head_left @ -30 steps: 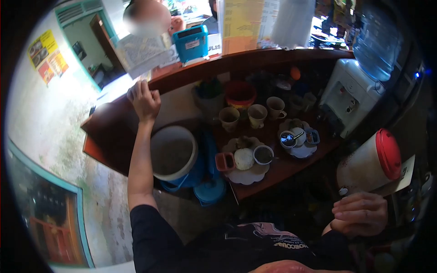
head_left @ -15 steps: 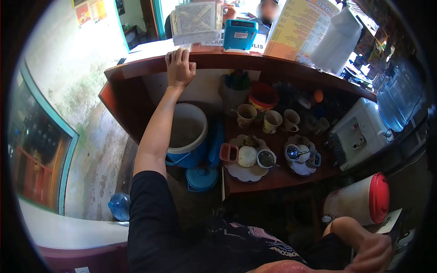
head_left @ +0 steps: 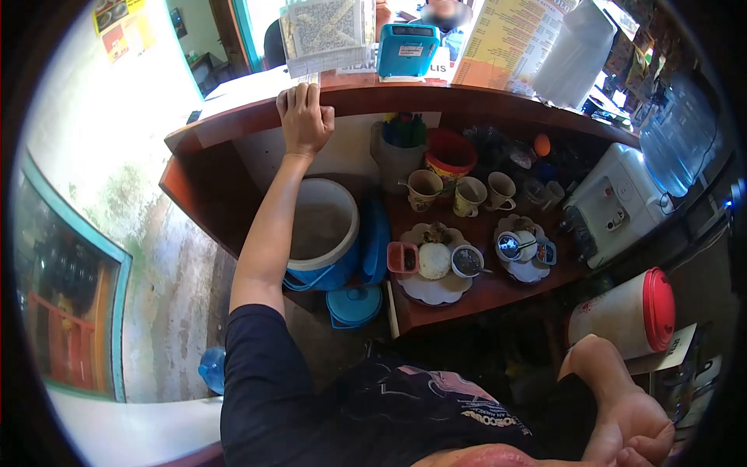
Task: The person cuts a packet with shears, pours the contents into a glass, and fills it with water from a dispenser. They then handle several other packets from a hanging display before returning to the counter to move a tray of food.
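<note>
My left hand [head_left: 306,121] is closed over the edge of the wooden counter ledge [head_left: 373,99], its knuckles up and its arm stretched forward. Below that arm stands a blue bucket with a pale rim [head_left: 354,210]. My right hand [head_left: 634,428] is near the lower right edge of the view, fingers curled in, with nothing seen in them. On the lower shelf are two scalloped plates: the left plate [head_left: 428,291] bears a mound of rice [head_left: 434,261], a red sauce dish [head_left: 402,258] and a bowl [head_left: 467,261]; the right plate [head_left: 527,271] is similarly laid.
Several patterned mugs [head_left: 424,191] stand behind the plates. A water dispenser [head_left: 615,206] is at right, above a white container with a red lid [head_left: 660,310]. On the ledge are a blue box [head_left: 408,50] and a menu [head_left: 510,43]. A person is beyond the counter.
The view has shifted slightly, so the plates sit a little further right. My left hand stays on the ledge. My right hand has turned and its fingers are curled lower in view.
</note>
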`<state>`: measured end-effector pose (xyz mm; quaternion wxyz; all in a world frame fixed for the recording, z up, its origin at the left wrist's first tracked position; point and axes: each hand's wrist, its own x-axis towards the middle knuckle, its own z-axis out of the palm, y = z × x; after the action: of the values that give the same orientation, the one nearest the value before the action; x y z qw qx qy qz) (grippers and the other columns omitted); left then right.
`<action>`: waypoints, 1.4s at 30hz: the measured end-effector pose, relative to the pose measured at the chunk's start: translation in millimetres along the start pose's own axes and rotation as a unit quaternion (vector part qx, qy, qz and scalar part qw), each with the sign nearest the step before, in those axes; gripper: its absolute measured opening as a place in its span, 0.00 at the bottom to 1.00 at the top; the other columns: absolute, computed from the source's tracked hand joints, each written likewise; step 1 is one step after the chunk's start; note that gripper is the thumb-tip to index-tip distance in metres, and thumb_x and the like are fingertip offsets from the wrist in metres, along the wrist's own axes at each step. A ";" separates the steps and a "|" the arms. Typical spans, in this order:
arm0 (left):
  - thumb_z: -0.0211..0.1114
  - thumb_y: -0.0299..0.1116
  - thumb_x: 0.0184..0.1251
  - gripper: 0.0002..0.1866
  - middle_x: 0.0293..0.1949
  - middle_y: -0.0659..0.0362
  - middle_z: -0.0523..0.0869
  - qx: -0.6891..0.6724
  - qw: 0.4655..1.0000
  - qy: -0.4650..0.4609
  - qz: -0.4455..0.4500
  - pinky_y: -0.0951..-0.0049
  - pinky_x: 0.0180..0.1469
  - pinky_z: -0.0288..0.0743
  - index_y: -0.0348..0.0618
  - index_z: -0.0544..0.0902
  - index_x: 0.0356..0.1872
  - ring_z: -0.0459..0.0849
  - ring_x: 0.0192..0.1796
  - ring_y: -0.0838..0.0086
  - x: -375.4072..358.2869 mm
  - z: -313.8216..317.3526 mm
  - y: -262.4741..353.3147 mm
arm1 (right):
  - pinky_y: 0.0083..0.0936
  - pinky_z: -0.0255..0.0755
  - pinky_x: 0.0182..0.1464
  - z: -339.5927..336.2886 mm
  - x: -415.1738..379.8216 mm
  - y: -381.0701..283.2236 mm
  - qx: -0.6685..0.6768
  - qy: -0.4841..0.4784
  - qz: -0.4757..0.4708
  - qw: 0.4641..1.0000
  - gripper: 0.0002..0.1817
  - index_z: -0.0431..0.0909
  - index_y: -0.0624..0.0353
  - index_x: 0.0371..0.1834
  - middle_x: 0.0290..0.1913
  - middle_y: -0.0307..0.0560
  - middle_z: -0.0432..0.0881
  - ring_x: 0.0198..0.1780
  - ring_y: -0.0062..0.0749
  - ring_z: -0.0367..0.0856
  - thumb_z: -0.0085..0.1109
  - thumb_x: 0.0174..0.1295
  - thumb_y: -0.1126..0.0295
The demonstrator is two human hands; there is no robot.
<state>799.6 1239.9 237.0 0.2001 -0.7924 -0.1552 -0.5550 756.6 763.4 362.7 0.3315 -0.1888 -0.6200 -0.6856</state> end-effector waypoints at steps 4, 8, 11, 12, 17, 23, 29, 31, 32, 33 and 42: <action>0.53 0.33 0.44 0.14 0.34 0.53 0.70 -0.026 0.999 0.021 0.011 0.61 0.53 0.59 0.38 0.72 0.34 0.70 0.42 0.62 0.5 1.7 -3.8 | 0.03 0.60 0.18 23.9 -2.0 -8.1 -0.022 -0.002 -0.004 1.000 0.11 0.68 0.56 0.18 0.23 0.31 0.62 0.21 0.09 0.62 0.53 0.59 0.72; 0.53 0.33 0.44 0.15 0.35 0.53 0.71 -0.061 0.998 0.016 0.012 0.61 0.53 0.59 0.38 0.72 0.35 0.70 0.42 0.62 1.2 -2.3 -5.7 | 0.02 0.59 0.18 51.8 -5.6 -17.5 -0.039 0.014 0.004 0.999 0.08 0.69 0.56 0.22 0.23 0.31 0.61 0.21 0.09 0.62 0.54 0.58 0.74; 0.53 0.32 0.43 0.15 0.35 0.53 0.71 -0.072 0.997 0.016 0.016 0.61 0.53 0.59 0.37 0.72 0.35 0.70 0.42 0.61 1.5 -1.5 -9.4 | 0.02 0.58 0.18 70.8 -6.1 -22.7 -0.027 0.033 0.002 0.999 0.05 0.69 0.56 0.26 0.23 0.30 0.60 0.20 0.09 0.61 0.54 0.57 0.74; 0.53 0.32 0.43 0.15 0.35 0.53 0.71 -0.075 0.997 0.009 0.016 0.61 0.54 0.59 0.37 0.72 0.35 0.70 0.42 0.61 0.0 -1.6 -9.9 | 0.02 0.58 0.18 74.8 -4.4 -24.9 -0.032 0.030 0.005 0.999 0.05 0.69 0.56 0.26 0.23 0.30 0.60 0.20 0.09 0.61 0.54 0.57 0.75; 0.53 0.32 0.43 0.16 0.36 0.52 0.71 -0.092 0.995 0.033 0.023 0.60 0.54 0.59 0.37 0.72 0.36 0.70 0.42 0.61 -0.7 3.7 -12.5 | 0.02 0.57 0.18 88.5 0.9 -36.0 -0.058 -0.004 0.024 0.998 0.06 0.67 0.55 0.25 0.23 0.30 0.60 0.21 0.08 0.61 0.55 0.56 0.74; 0.57 0.36 0.46 0.20 0.45 0.48 0.73 -0.084 0.996 -0.002 0.016 0.56 0.57 0.57 0.37 0.73 0.43 0.70 0.49 0.56 -5.8 2.1 -13.5 | 0.03 0.57 0.19 91.0 9.4 -50.1 -0.031 -0.027 0.025 0.999 0.09 0.67 0.55 0.23 0.22 0.30 0.61 0.22 0.09 0.61 0.53 0.59 0.69; 0.53 0.34 0.47 0.20 0.43 0.49 0.74 -0.078 0.997 -0.005 0.005 0.52 0.55 0.57 0.38 0.73 0.44 0.70 0.50 0.53 -0.7 -1.6 -11.3 | 0.04 0.55 0.20 86.2 22.5 -46.3 -0.149 -0.087 -0.031 0.985 0.12 0.67 0.56 0.22 0.22 0.30 0.61 0.22 0.10 0.60 0.49 0.62 0.65; 0.53 0.34 0.47 0.19 0.42 0.52 0.75 -0.055 0.998 -0.013 0.019 0.54 0.54 0.58 0.38 0.73 0.42 0.72 0.48 0.56 -5.6 -2.8 -8.2 | 0.04 0.55 0.19 81.0 25.6 -57.0 -0.146 -0.124 -0.004 0.981 0.11 0.67 0.56 0.22 0.21 0.30 0.60 0.21 0.10 0.59 0.49 0.61 0.67; 0.52 0.34 0.47 0.18 0.42 0.52 0.75 -0.045 0.999 0.006 0.025 0.55 0.54 0.59 0.39 0.73 0.42 0.72 0.48 0.57 -2.0 -2.1 -7.9 | 0.05 0.54 0.19 78.9 28.3 -61.5 -0.144 -0.133 -0.001 0.981 0.11 0.67 0.56 0.22 0.21 0.30 0.60 0.21 0.10 0.58 0.49 0.61 0.68; 0.52 0.34 0.47 0.18 0.42 0.52 0.75 -0.046 0.999 0.017 0.023 0.55 0.53 0.59 0.39 0.73 0.41 0.72 0.48 0.57 2.9 3.4 -7.1 | 0.05 0.54 0.19 76.9 30.4 -62.2 -0.155 -0.148 -0.019 0.977 0.10 0.67 0.56 0.22 0.21 0.30 0.60 0.21 0.10 0.58 0.49 0.61 0.68; 0.51 0.35 0.46 0.17 0.39 0.54 0.74 -0.022 0.999 0.036 0.027 0.57 0.50 0.60 0.41 0.72 0.39 0.72 0.45 0.58 -3.0 5.9 -2.8 | 0.04 0.54 0.20 57.1 49.7 -82.9 -0.228 -0.223 -0.029 0.947 0.11 0.68 0.58 0.25 0.22 0.29 0.61 0.23 0.10 0.59 0.50 0.62 0.64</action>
<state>802.0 1245.1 232.8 0.2031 -0.7800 -0.1148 -0.5807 655.6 809.1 345.1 0.1127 -0.3891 -0.5107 -0.7583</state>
